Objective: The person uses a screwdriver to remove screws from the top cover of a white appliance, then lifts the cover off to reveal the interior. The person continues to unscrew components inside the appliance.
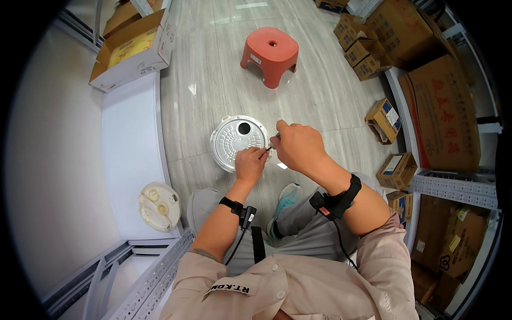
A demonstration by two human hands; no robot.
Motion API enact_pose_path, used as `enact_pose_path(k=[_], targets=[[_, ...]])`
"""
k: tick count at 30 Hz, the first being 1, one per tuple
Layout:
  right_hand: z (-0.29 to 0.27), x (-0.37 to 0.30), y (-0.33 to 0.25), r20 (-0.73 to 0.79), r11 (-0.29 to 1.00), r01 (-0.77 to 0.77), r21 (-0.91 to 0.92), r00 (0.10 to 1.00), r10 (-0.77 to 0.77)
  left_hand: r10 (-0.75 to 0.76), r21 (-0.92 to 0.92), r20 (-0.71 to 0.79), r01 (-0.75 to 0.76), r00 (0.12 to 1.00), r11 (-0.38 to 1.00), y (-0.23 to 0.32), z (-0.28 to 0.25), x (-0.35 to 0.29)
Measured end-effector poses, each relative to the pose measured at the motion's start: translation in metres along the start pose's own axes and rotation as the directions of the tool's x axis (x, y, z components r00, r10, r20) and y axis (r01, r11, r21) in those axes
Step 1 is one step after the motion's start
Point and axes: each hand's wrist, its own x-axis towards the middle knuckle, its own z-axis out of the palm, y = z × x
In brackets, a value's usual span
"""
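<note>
Silver, the round unit [229,141] is being borne by the floor [197,96] beyond the right edge of the white shelf [130,128], presumably for stability; it is seemingly being steadied by the left grip [250,164], closure untellable; a thin dark tool [269,149] is being clasped by the closed right grip [300,146].

Bright, even light, seemingly from above; shadows soft, white glare patches on the glossy floor [197,64], left hand [250,164] and right hand [300,146] reasonably sharp, shelf edges [458,189] bowed toward black fisheye rim.
</note>
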Motion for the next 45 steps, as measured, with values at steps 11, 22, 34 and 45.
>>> enact_pose_path(k=[11, 22, 34, 45], targets=[[-0.002, -0.001, 0.000, 0.056, 0.999, -0.018, -0.034, 0.998, 0.020, 0.039, 0.038, -0.061, -0.037, 0.997, 0.999, -0.001, 0.004, 0.000], [0.005, -0.003, 0.003, 0.084, 0.984, 0.162, -0.069, 0.984, -0.156, 0.004, 0.070, 0.083, -0.010, 0.997, 0.998, 0.004, 0.009, -0.004], [0.003, -0.010, -0.001, 0.049, 0.986, 0.135, -0.094, 0.990, -0.130, 0.006, 0.118, -0.041, -0.001, 0.999, 0.993, 0.004, -0.001, 0.001], [0.016, -0.014, -0.003, -0.061, 0.959, 0.186, -0.213, 0.977, -0.203, -0.022, 0.102, 0.099, 0.012, 0.995, 0.995, -0.001, -0.004, 0.000]])
